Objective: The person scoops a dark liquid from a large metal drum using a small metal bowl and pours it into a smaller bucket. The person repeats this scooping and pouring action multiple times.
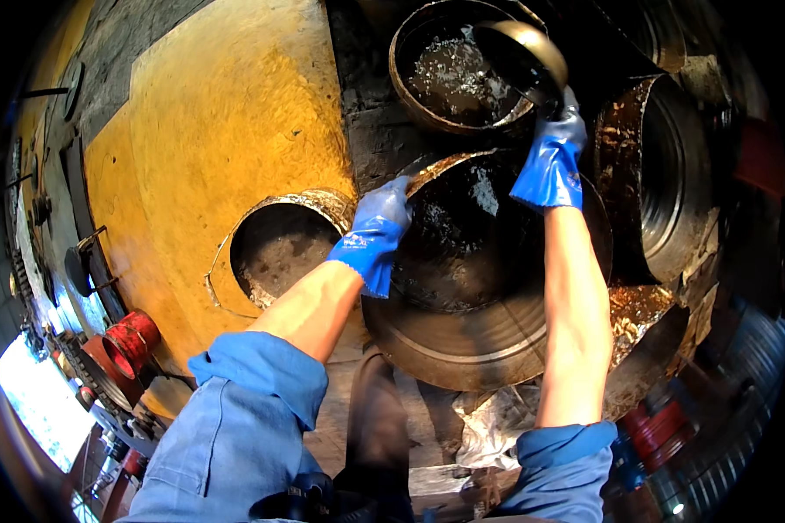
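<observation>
Both my hands wear blue rubber gloves. My left hand (382, 215) is closed at the left rim of a large dark metal drum (462, 344), which has greasy residue inside. My right hand (562, 131) reaches farther forward and grips a round, shiny-edged metal pan (536, 54); its handle is mostly hidden by the glove. The pan hangs tilted over the right side of a second open drum (399, 74), which holds dark, wet-looking material with pale flecks. Beside my left forearm stands an open bucket (330, 202) with a wire handle and a crusted rim.
A yellow, stained sheet (227, 113) covers the floor on the left. An open metal drum (619, 166) lies on its side at the right. A red container (132, 343) sits at the left, and a crumpled whitish sheet (494, 429) lies near my feet.
</observation>
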Available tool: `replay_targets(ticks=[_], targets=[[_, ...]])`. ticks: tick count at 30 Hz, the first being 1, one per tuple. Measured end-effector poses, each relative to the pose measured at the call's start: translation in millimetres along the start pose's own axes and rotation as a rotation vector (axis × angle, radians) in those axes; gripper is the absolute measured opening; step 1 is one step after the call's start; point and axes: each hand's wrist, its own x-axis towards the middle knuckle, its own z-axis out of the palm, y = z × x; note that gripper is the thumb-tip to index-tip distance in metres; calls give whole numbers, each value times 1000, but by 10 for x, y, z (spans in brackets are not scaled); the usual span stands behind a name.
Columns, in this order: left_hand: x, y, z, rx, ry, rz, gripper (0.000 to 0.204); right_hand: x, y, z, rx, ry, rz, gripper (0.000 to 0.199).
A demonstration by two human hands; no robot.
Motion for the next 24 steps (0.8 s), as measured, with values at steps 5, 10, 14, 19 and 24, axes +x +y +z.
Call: replay_targets(ticks=[5, 10, 14, 19, 24], targets=[[14, -102, -46, 46, -27, -70, 45, -212, 106, -344, 513, 6, 393, 36], [29, 74, 18, 29, -13, -13, 36, -1091, 1054, -774, 853, -234, 464, 32], [40, -41, 44, 67, -32, -38, 42, -2139, 1169, -759, 1415, -344, 917, 37], [91, 16, 50, 77, -21, -32, 45, -3072, 2518, 459, 951, -449, 1024, 29], [47, -69, 77, 97, 27, -27, 45, -2990, 3223, 1145, 1170, 94, 1366, 9]])
